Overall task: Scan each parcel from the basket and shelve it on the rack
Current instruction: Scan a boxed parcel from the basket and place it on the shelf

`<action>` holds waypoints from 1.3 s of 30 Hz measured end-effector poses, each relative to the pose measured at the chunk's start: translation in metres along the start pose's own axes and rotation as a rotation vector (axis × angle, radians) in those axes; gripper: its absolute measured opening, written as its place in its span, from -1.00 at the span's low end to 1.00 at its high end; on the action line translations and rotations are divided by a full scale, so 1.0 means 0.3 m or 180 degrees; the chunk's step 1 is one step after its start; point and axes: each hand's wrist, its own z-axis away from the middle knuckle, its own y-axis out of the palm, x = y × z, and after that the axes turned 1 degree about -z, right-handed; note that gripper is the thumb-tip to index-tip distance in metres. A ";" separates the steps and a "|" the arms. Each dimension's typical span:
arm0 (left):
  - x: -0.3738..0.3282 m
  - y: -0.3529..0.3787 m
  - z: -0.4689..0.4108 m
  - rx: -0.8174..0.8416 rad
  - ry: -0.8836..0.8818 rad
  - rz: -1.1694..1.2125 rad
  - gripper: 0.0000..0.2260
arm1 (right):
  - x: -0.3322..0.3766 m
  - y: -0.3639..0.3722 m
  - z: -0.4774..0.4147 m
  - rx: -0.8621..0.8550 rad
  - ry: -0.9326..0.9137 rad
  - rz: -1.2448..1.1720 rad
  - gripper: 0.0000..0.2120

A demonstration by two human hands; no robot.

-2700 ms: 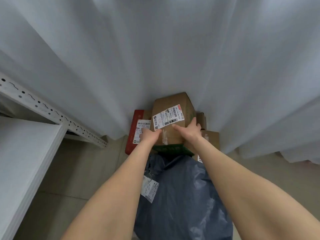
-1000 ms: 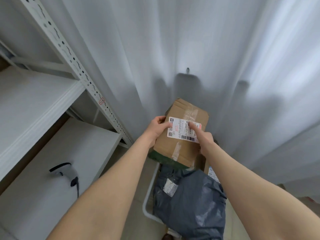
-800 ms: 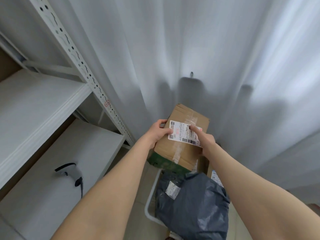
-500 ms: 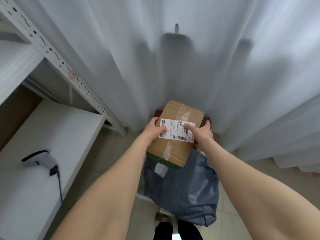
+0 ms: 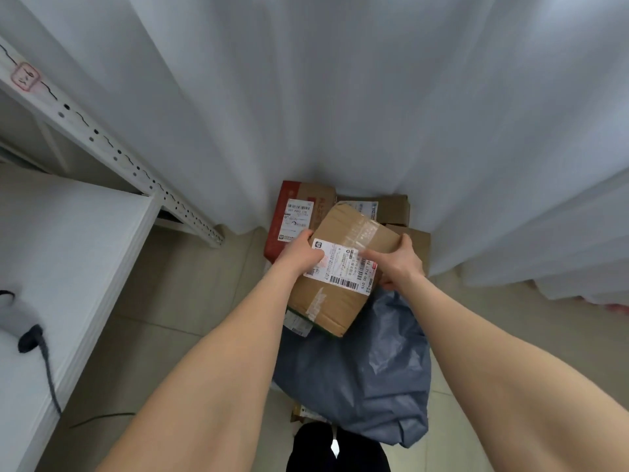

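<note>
head: white curtain (image 5: 340, 97); tiled floor (image 5: 190, 284); rack shelf (image 5: 68, 250) left; parcel (image 5: 335, 306) held

White curtain (image 5: 340, 97) spans the whole back, hanging in deep vertical pleats, hem touching the floor (image 5: 190, 287). Floor is pale beige tile with thin grout lines. At left, a white metal rack (image 5: 112, 155): slanting upright punched with rows of holes, a small pink sticker (image 5: 24, 76) near its top, and a plain white shelf (image 5: 68, 240) just below it. Light is soft and even, with faint shadows in the pleats.
</note>
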 end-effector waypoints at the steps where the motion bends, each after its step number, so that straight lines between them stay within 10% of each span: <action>1: 0.007 0.017 -0.012 -0.0037 0.0000 0.0019 -0.49 | -0.003 0.012 -0.016 -0.0110 0.0045 0.0104 0.09; 9: 0.071 0.101 0.013 -0.0982 -0.0628 -0.0217 -0.23 | -0.011 0.021 -0.095 -0.0031 -0.0249 0.0177 -0.06; 15: 0.160 0.120 0.110 -0.0700 -0.2229 0.3085 -0.20 | 0.015 0.033 -0.050 -0.0061 -0.0227 0.0081 -0.12; 23: 0.181 0.077 0.108 -0.0899 -0.1847 0.3381 -0.48 | 0.035 0.024 -0.039 -0.0209 -0.0245 0.0109 -0.19; 34: 0.106 -0.152 0.267 -0.1125 -0.1076 0.3540 -0.32 | 0.180 -0.019 0.105 0.0083 -0.0435 -0.0021 0.14; 39: 0.109 -0.290 0.441 -0.1241 -0.1092 0.3578 -0.40 | 0.351 -0.022 0.318 0.0149 -0.0750 0.0204 -0.18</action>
